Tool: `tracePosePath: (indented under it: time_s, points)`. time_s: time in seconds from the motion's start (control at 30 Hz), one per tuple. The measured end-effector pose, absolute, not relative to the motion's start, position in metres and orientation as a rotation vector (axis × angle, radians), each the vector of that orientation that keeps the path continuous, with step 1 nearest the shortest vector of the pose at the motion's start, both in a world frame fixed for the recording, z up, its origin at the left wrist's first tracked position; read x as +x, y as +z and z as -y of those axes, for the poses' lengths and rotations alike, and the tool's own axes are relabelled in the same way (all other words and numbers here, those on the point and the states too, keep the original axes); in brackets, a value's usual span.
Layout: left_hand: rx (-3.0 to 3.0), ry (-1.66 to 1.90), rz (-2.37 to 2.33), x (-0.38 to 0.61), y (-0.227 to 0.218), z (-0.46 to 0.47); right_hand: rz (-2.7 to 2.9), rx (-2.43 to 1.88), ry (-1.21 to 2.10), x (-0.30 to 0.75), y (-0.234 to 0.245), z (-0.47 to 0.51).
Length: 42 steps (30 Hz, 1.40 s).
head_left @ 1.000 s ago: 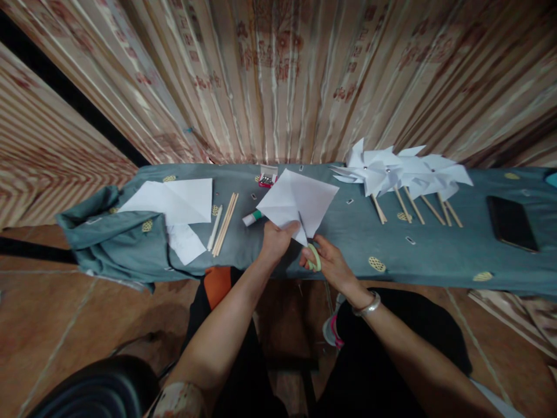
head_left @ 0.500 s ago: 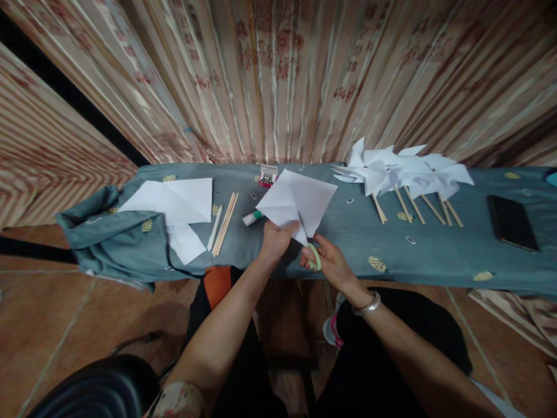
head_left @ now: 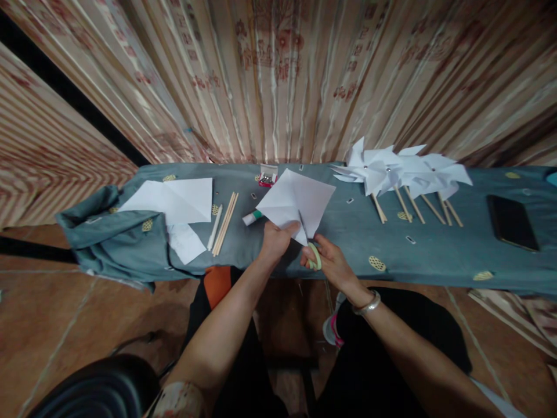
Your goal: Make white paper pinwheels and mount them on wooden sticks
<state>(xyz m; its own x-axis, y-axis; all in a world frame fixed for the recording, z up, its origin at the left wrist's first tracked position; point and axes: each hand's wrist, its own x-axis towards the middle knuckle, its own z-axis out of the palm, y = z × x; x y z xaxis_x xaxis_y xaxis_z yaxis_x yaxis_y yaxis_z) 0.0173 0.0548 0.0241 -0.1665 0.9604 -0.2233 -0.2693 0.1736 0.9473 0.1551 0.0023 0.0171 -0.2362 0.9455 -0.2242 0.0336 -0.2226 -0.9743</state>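
Two bare hands, head view, mid-frame. Left hand (head_left: 275, 239) pinches a creased white sheet (head_left: 314, 196) near its lower corner, thumb on top; sheet sits at frame centre, apparently lifted off the cloth (head_left: 439, 255). Right hand (head_left: 334, 262) grips green-handled scissors (head_left: 317, 259), blade running up into that corner.

Risks: cut could overrun the middle if the blades go too deep; line could skew or tear if the paper flexes or the left pinch slips. Left thumb is just beside the blade, so a nick is possible. Sheet could knock the glue stick (head_left: 252, 218) or the red box (head_left: 267, 176) behind it.

Hard to see: left fingers under paper, scissor tips, lower blade, glue stick's far end. Pinwheels (head_left: 378, 168) at upper right overlap, count unclear. Blue item (head_left: 552, 176), right edge, cut off.
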Motion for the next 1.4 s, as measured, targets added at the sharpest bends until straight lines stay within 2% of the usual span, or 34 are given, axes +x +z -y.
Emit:
tracePosePath:
  time_s: [1.03,1.4]
  points:
    - [0.766,1.382,-1.220,0.012,0.021,-0.060,1.237,-1.247,1.618,0.154,0.017,-0.002]
    - [0.681,1.546,-1.235,-0.017,0.021,-0.069,1.513,-1.196,1.985,0.193,0.036,-0.006]
